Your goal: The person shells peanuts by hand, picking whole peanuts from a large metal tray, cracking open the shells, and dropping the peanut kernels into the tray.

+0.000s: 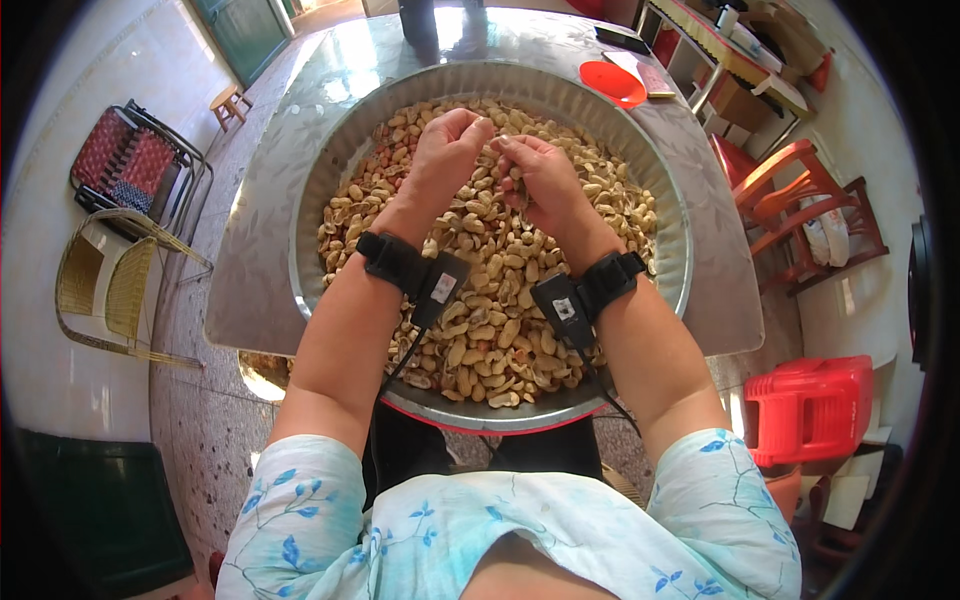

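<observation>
A large round metal basin (490,426) holds a heap of peanuts in their shells (487,337), with reddish shelled kernels (379,176) towards its left side. Over the far half of the heap, my left hand (448,150) pinches a small pale piece, seemingly a peanut, between thumb and forefinger. Close to its right, my right hand (541,176) has its fingers curled around peanuts or shells, its thumb and forefinger near the left fingertips. Both wrists wear black straps with small cabled devices.
The basin rests on a patterned grey table (251,277). A red plastic dish (613,83) lies beyond its right rim. Red plastic stools (806,409) and a wooden chair (795,202) stand on the right; a wicker chair (131,289) and a folding chair (139,161) stand left.
</observation>
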Demonstrator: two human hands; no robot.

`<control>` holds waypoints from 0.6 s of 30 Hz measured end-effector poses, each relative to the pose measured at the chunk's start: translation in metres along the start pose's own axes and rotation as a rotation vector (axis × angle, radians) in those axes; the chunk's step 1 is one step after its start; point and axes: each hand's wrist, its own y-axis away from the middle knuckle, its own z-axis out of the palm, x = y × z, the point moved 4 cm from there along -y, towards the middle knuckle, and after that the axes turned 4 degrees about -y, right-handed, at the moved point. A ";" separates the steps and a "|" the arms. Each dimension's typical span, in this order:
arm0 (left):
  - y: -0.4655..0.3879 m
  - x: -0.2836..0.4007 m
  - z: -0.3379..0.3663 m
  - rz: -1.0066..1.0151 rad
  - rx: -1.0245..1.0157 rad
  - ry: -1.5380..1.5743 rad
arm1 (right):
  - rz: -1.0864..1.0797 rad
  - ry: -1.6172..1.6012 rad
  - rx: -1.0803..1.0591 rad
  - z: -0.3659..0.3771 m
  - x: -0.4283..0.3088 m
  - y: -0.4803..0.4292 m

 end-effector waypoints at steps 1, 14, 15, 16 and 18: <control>-0.001 -0.003 0.000 -0.019 0.008 -0.028 | 0.005 0.001 -0.002 0.001 -0.001 0.000; 0.009 0.011 0.013 0.080 -0.237 -0.075 | 0.191 -0.273 -0.203 -0.005 -0.002 -0.001; 0.009 0.012 0.014 0.051 -0.257 -0.001 | 0.188 -0.272 -0.200 -0.006 -0.001 -0.001; 0.010 0.013 0.016 0.053 -0.260 0.002 | 0.128 -0.264 -0.216 -0.008 -0.003 -0.002; 0.014 0.015 0.022 -0.014 -0.258 0.282 | 0.070 -0.255 -0.233 -0.003 -0.006 0.000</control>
